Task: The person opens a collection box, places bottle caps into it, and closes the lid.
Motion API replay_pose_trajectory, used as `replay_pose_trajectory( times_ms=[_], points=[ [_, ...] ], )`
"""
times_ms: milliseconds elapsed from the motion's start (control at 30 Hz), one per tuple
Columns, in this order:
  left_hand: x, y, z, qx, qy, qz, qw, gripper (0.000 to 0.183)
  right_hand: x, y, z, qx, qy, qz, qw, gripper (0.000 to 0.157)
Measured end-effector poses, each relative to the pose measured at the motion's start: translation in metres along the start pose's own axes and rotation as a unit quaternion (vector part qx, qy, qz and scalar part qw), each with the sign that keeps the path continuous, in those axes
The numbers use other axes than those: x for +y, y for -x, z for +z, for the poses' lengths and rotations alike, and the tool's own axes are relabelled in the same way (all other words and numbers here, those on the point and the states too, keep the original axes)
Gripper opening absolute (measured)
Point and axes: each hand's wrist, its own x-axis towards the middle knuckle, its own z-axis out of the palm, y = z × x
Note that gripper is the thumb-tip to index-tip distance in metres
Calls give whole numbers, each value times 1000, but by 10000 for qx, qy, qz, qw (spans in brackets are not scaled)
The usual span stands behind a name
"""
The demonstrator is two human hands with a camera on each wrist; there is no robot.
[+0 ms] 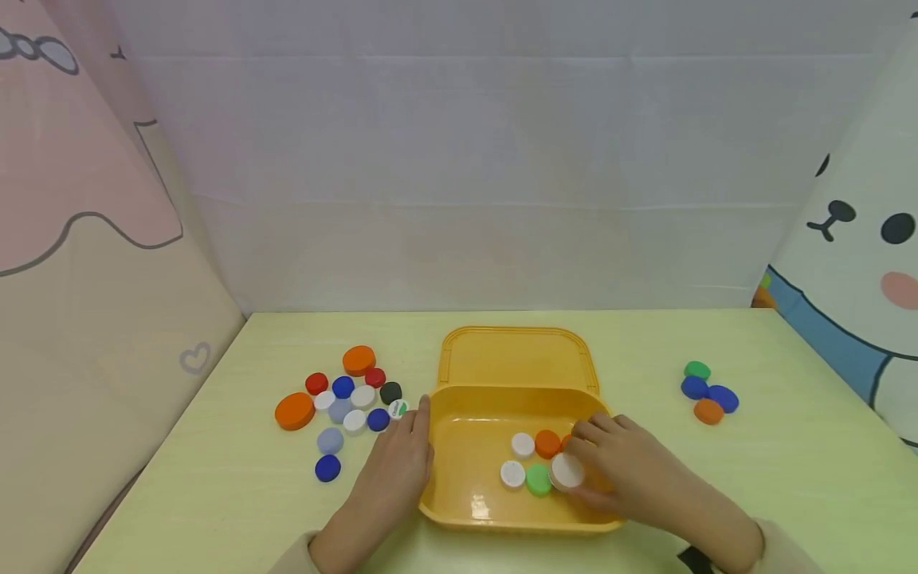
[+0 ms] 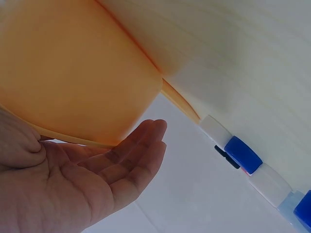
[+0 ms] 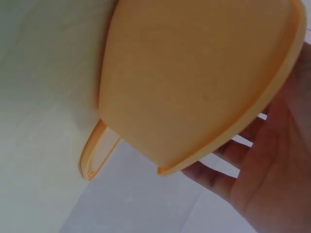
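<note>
Yellow, the box (image 1: 459,454) holds the big white cap (image 1: 566,472) toward its right edge, just left of the right hand (image 1: 620,466), whose thumb and fingers pinch it. The left hand (image 1: 398,461), fingers straight, rests at the left edge. An orange cap (image 1: 566,442) is mostly hidden behind the right fingers.

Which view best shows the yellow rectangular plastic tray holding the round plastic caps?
The head view: it looks down into the tray, though the left hand and right hand hide parts of its sides. The left wrist and right wrist views show only its outer wall and part of its rim.
</note>
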Motion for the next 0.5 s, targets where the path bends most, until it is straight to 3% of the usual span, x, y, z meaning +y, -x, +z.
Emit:
replay_pose_trajectory(
  times_ms=[233,500],
  points=[
    [0,0,0,13,-28,21,10000,57,0,-6,4,-495,-305,-248,9980,30],
    [0,0,1,25,-66,23,10000,57,1,-8,8,-511,-379,-534,9965,29]
  ],
)
